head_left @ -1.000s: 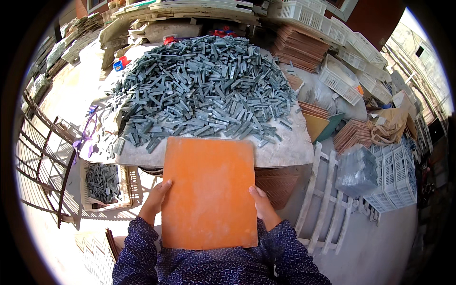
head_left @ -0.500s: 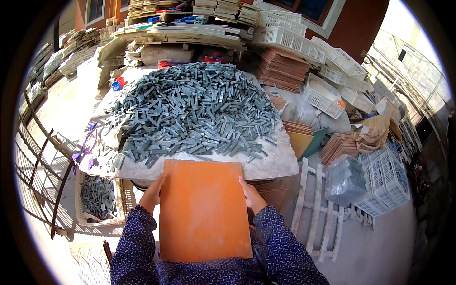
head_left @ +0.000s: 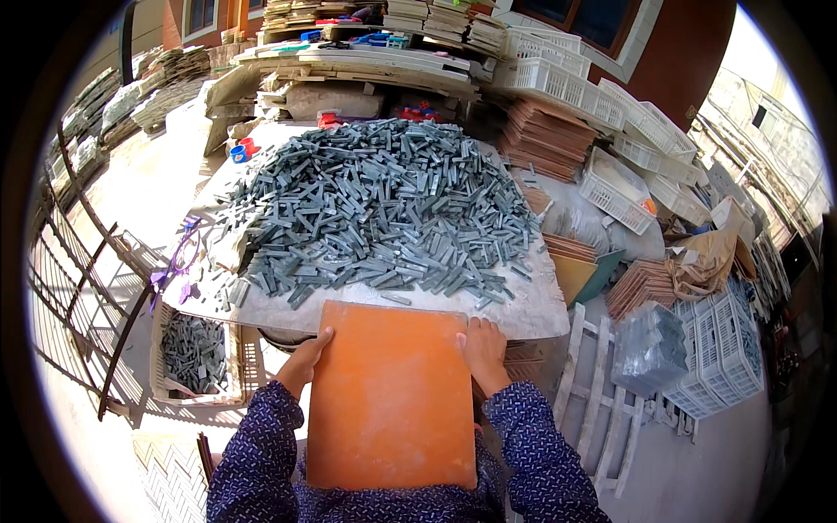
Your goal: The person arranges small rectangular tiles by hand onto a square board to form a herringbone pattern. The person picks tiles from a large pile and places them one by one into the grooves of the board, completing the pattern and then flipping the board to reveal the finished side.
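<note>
A flat orange rectangular board (head_left: 392, 397) lies in front of me, its far end at the table's front edge and its near end against my body. My left hand (head_left: 307, 359) grips the board's left edge, thumb on top, the other fingers mostly hidden. My right hand (head_left: 485, 350) is closed at the board's upper right corner, knuckles up and thumb along the edge. Just beyond the board, a large heap of grey-green stone strips (head_left: 375, 205) covers most of the pale, dusty table (head_left: 532, 318). A few loose strips lie near the front edge.
A crate of strips (head_left: 193, 353) stands below left, near a curved metal railing (head_left: 109, 349). At right are a white wooden pallet (head_left: 586, 392), a plastic-wrapped bundle (head_left: 649, 349), white crates (head_left: 717, 349) and stacked brown boards (head_left: 545, 139). A small blue ring (head_left: 238, 154) sits at the table's far left.
My right hand has shifted from gripping the board's right side to its upper right corner, knuckles up. The whole view has moved slightly, so the scene sits further right.
</note>
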Tool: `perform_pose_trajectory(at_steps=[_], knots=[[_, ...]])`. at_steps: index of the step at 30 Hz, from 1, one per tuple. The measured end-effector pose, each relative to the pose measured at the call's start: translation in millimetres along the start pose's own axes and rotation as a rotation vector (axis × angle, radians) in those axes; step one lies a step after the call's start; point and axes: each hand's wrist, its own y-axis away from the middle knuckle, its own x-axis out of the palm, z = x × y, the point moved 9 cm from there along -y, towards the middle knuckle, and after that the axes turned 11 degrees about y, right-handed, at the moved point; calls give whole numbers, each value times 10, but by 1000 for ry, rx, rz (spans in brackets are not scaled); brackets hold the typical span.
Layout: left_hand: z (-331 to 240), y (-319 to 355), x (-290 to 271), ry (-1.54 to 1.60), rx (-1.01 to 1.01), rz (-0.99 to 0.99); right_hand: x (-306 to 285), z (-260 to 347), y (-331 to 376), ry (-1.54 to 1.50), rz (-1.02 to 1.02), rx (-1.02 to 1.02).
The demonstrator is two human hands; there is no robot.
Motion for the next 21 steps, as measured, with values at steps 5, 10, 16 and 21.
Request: perform_pose_trajectory(at_steps=[5, 10, 16, 21], knots=[[0, 25, 238, 17, -60, 30, 144, 916, -266, -212, -515, -481], [-93, 114, 398, 63, 4, 71, 249, 1255, -366, -350, -369, -383], [65, 52, 344, 241, -184, 40, 208, 1289, -279, -337, -310, -378], [61, -2, 340, 154, -140, 25, 196, 1197, -256, -323, -353, -390]])
